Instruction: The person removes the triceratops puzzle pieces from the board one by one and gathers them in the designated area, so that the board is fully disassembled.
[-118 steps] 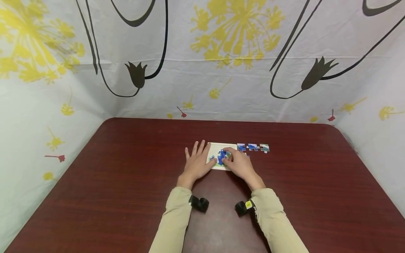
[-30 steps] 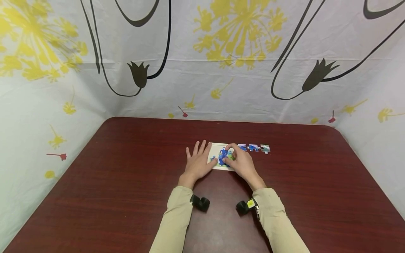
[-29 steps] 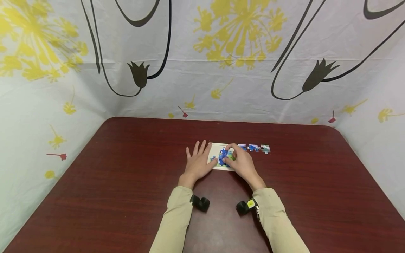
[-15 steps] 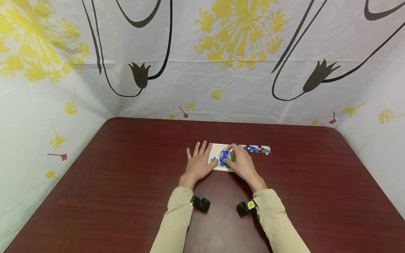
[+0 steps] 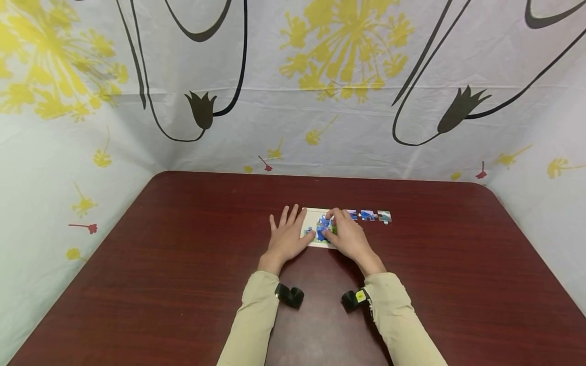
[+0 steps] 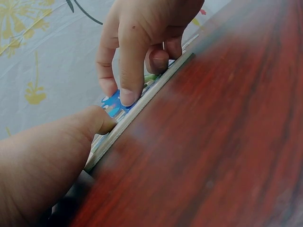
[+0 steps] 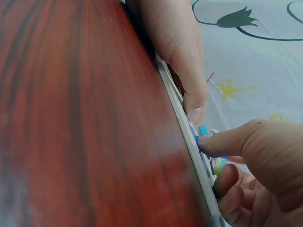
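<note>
A pale jigsaw board (image 5: 315, 212) lies on the table, with blue and green picture pieces (image 5: 323, 224) on it. My left hand (image 5: 285, 240) rests flat with spread fingers along the board's left side, its thumb over the near left part; in the left wrist view that thumb (image 6: 102, 120) presses at the edge. From the right, my right hand (image 5: 351, 240) pinches a blue jigsaw piece (image 6: 113, 103) low on the board between thumb and index finger. In the right wrist view its thumb (image 7: 222, 143) touches blue, the other fingers curled. The hand hides the board's right part.
Right of the board, a row of loose jigsaw pieces (image 5: 368, 215) lies on the dark red table (image 5: 192, 254), partly behind my right hand. A patterned white cloth (image 5: 256, 122) hangs behind the table. Small black cameras (image 5: 290, 296) sit on both wrists.
Since the earliest frame, green pieces have come to show beside the blue ones. In the last second my right thumb and fingers have shifted slightly over the pieces. The left hand stays put.
</note>
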`<act>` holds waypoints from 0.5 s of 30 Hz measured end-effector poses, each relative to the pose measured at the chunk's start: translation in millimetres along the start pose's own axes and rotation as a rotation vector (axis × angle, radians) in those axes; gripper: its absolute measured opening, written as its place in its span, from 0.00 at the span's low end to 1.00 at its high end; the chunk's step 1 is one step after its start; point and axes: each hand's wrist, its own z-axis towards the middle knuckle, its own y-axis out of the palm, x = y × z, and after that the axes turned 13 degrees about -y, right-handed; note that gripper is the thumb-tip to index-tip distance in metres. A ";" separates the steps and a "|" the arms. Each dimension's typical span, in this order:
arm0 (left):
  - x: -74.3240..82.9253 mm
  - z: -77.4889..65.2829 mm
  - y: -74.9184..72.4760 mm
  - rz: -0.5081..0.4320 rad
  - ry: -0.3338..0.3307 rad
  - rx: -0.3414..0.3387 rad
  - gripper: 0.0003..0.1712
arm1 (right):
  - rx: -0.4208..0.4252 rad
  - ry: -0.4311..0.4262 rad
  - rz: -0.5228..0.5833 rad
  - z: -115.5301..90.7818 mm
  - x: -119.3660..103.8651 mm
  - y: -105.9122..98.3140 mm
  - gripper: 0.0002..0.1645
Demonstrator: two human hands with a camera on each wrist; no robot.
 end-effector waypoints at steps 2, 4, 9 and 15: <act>-0.6 0.4 0.4 -0.009 0.009 0.009 0.41 | -0.024 0.019 -0.032 1.7 -2.6 -0.8 0.20; -0.8 0.4 0.1 -0.015 0.014 0.013 0.41 | -0.043 0.032 -0.062 2.9 -4.4 -1.2 0.21; -0.2 -0.8 -1.0 -0.020 0.009 0.008 0.40 | -0.067 0.039 -0.065 3.6 -4.0 -1.5 0.20; -0.8 -1.0 -0.7 -0.020 0.012 0.011 0.41 | -0.080 0.043 -0.037 3.9 -0.9 -1.5 0.19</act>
